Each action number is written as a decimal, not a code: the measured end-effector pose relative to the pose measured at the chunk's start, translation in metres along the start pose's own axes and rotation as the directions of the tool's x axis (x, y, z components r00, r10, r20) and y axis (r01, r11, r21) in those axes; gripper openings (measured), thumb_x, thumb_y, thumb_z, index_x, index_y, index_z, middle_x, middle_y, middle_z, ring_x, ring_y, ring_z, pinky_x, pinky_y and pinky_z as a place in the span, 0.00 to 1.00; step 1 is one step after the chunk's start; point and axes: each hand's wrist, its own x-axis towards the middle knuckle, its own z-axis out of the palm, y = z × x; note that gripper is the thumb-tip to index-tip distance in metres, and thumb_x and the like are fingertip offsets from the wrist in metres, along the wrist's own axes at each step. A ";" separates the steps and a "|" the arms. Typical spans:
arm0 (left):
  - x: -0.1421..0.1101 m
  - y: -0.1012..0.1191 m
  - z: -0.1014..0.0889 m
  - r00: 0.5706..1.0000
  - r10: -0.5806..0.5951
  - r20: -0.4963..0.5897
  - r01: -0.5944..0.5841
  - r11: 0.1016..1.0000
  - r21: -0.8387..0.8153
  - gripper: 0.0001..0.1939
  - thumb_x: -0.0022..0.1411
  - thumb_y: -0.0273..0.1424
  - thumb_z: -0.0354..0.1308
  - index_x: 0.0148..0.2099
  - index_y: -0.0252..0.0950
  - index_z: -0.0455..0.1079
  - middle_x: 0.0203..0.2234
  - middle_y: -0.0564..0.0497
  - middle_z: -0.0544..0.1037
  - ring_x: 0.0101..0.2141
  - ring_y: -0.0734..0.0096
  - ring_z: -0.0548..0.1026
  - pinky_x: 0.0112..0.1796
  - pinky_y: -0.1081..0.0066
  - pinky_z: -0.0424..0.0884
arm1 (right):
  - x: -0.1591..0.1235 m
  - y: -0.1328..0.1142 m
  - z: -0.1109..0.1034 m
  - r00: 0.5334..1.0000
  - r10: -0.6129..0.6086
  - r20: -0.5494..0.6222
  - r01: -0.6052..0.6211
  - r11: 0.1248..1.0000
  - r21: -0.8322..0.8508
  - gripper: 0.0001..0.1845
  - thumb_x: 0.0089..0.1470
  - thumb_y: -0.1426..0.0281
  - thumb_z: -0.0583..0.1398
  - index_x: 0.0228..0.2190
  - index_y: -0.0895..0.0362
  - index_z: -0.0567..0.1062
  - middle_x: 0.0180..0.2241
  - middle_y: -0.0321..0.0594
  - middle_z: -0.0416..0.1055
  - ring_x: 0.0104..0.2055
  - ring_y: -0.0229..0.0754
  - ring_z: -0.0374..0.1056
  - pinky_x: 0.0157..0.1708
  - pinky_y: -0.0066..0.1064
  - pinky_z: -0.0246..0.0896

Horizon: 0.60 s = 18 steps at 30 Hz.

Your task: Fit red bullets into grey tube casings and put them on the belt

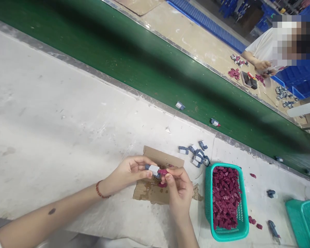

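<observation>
Between the thumb and fingers of my left hand (134, 169) is a small grey-and-white plastic piece (153, 169), held above a stained sheet of cardboard (151, 194). My right hand (179, 182) pinches a small maroon piece (162, 172) against the right end of the grey-and-white one. The two pieces touch; how far one sits inside the other I cannot tell. Under my fingers another maroon piece lies on the cardboard, partly hidden. Several similar grey-and-white pieces (197, 156) lie in a loose pile just beyond the cardboard.
A teal basket (208, 203) of maroon pieces stands to my right, a second teal basket (303, 220) farther right. Beyond the white table (54, 113) runs a green conveyor belt (113, 65) carrying scattered pieces. Across it a co-worker (263, 48) handles small parts.
</observation>
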 end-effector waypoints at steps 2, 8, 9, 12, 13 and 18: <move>0.000 0.000 0.000 1.000 0.025 -0.008 -0.025 0.999 0.032 0.15 0.42 0.34 0.74 0.33 0.35 0.77 0.26 0.51 0.82 0.27 0.72 0.78 0.31 0.76 0.75 | 0.000 0.002 0.000 1.000 -0.015 0.010 0.015 0.999 -0.029 0.06 0.57 0.65 0.61 0.31 0.55 0.75 0.27 0.36 0.72 0.26 0.35 0.70 0.26 0.25 0.67; -0.003 -0.001 0.001 0.982 0.181 -0.061 -0.160 0.953 0.257 0.09 0.46 0.30 0.69 0.32 0.35 0.78 0.28 0.49 0.82 0.29 0.69 0.78 0.31 0.75 0.74 | -0.002 0.006 -0.002 0.996 -0.053 0.068 0.065 0.979 -0.192 0.06 0.59 0.69 0.58 0.31 0.55 0.74 0.30 0.38 0.74 0.31 0.38 0.71 0.30 0.27 0.67; -0.003 -0.001 0.002 0.977 0.202 -0.061 -0.175 0.938 0.300 0.08 0.46 0.30 0.68 0.32 0.35 0.78 0.27 0.49 0.82 0.28 0.69 0.77 0.30 0.76 0.73 | -0.002 0.007 -0.003 0.996 -0.055 0.072 0.068 0.977 -0.202 0.05 0.59 0.69 0.58 0.32 0.55 0.74 0.30 0.39 0.74 0.31 0.39 0.71 0.30 0.27 0.67; -0.005 0.001 0.003 0.968 0.246 -0.052 -0.208 0.899 0.385 0.08 0.47 0.30 0.67 0.33 0.34 0.78 0.23 0.50 0.80 0.25 0.70 0.75 0.27 0.75 0.72 | -0.005 0.008 -0.004 0.995 -0.061 0.079 0.077 0.976 -0.205 0.05 0.58 0.69 0.58 0.33 0.55 0.74 0.29 0.39 0.75 0.30 0.39 0.72 0.29 0.27 0.67; -0.005 0.001 0.004 0.964 0.260 -0.052 -0.219 0.890 0.401 0.08 0.47 0.30 0.67 0.33 0.35 0.78 0.23 0.50 0.80 0.24 0.70 0.75 0.26 0.75 0.72 | -0.006 0.008 -0.004 0.994 -0.069 0.082 0.085 0.975 -0.205 0.05 0.59 0.69 0.58 0.33 0.55 0.74 0.29 0.38 0.75 0.30 0.39 0.72 0.29 0.27 0.67; -0.009 0.004 0.009 0.961 0.271 -0.052 -0.211 0.844 0.493 0.10 0.48 0.33 0.68 0.33 0.35 0.78 0.24 0.49 0.80 0.23 0.69 0.74 0.24 0.75 0.71 | -0.011 0.005 -0.008 0.987 -0.136 0.081 0.150 0.969 -0.197 0.06 0.59 0.71 0.56 0.33 0.56 0.74 0.30 0.40 0.76 0.32 0.40 0.72 0.32 0.28 0.68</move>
